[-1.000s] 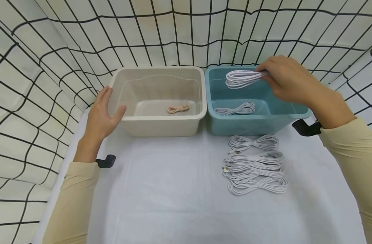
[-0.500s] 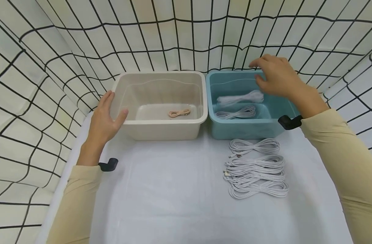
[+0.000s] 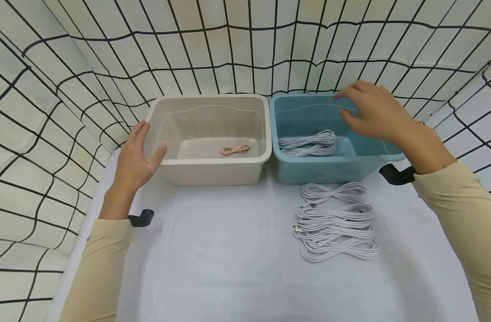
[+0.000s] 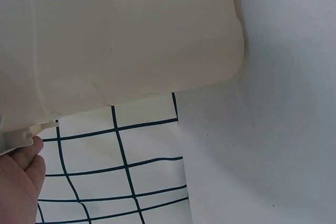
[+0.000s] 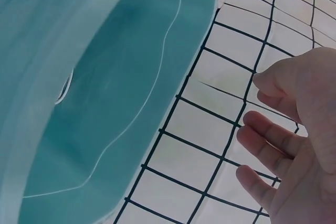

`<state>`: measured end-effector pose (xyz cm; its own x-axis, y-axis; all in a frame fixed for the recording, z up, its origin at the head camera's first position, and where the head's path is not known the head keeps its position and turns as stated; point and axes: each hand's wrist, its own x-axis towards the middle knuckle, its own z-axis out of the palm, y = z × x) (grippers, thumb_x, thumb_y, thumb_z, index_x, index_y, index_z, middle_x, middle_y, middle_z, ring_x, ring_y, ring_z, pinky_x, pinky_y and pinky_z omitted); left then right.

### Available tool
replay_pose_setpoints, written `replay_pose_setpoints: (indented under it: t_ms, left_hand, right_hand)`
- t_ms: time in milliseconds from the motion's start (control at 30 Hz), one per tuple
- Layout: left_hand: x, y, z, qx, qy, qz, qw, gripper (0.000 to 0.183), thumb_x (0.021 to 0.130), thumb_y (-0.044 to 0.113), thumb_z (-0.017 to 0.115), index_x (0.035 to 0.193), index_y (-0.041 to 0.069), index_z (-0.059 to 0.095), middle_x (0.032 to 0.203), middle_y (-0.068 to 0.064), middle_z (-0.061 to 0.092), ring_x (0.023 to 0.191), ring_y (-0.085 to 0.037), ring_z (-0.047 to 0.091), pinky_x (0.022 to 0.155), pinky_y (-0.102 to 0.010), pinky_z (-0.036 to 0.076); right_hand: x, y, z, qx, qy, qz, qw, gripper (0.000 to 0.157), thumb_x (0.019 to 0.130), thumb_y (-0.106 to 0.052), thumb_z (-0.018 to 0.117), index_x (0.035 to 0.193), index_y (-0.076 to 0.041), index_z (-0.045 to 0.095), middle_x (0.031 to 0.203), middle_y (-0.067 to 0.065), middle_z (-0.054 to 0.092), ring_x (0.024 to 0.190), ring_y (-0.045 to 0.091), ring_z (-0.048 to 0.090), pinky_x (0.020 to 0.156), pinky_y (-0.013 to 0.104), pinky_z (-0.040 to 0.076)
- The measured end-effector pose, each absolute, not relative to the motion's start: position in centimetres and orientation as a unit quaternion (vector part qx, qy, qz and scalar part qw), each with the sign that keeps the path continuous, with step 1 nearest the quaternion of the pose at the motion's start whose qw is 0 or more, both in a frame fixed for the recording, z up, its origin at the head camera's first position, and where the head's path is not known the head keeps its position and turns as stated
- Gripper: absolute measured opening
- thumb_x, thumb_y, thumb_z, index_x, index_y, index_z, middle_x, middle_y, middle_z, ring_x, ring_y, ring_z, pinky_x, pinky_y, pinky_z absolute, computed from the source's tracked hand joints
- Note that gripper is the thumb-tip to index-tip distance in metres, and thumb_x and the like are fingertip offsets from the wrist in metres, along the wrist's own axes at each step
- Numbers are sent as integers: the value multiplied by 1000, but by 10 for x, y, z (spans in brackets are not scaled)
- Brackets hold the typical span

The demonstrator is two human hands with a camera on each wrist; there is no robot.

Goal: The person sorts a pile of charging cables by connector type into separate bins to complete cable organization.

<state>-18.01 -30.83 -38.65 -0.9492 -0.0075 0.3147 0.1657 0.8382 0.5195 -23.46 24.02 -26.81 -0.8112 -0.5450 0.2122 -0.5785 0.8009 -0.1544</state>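
Note:
My left hand rests against the left rim of a beige plastic bin, its fingers extended along the outside. In that bin lies a small tan coiled cable. My right hand, holding nothing, hovers over the right part of a teal bin with its fingers relaxed and parted. Two bundled white cables lie side by side at the left of the teal bin's floor. In the right wrist view the hand appears with bent, loose fingers beside the bin's rim.
In front of the teal bin, several bundled white cables lie in a column on the white-covered table. A black wire grid stands behind the bins and along both sides. The two bins stand side by side.
My right hand has let go of a white cable bundle, which dropped into the teal bin beside the other one. The hand has opened; the left hand has stayed at the beige bin.

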Motion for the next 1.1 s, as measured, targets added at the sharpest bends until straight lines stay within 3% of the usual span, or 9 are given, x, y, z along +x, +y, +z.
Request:
replay_pose_setpoints:
  t_ms: [400,733,967,1100]
  left_hand:
    - [-179,-307,-388,-44,-945,-284,156,80,99,45,57,164,3,36,171,-15,31,144,-53,44,108,-76,41]
    - [-181,-306,-386,-46,-946,-283,153,81,99,45,57,164,3,34,172,-15,30,146,-53,43,109,-75,40]
    - [-180,-310,-389,-39,-946,-283,153,80,99,43,57,164,3,35,172,-15,30,146,-52,43,109,-75,40]
    - [-180,-307,-387,-39,-944,-292,146,81,99,44,57,165,4,34,173,-14,29,148,-51,40,111,-75,38]
  right_hand:
    - [-193,248,-293,327,-926,140,128,40,95,-7,74,133,3,65,134,26,64,126,47,58,101,66,48]
    - [-162,252,-314,344,-907,174,169,40,89,-2,76,128,3,68,128,24,65,114,46,63,93,62,51]
    - [-140,252,-334,330,-910,189,163,39,87,2,77,126,1,69,122,21,66,113,42,63,93,59,52]
    - [-125,256,-351,315,-919,193,139,33,86,2,79,118,-2,70,112,13,68,104,33,68,84,54,57]
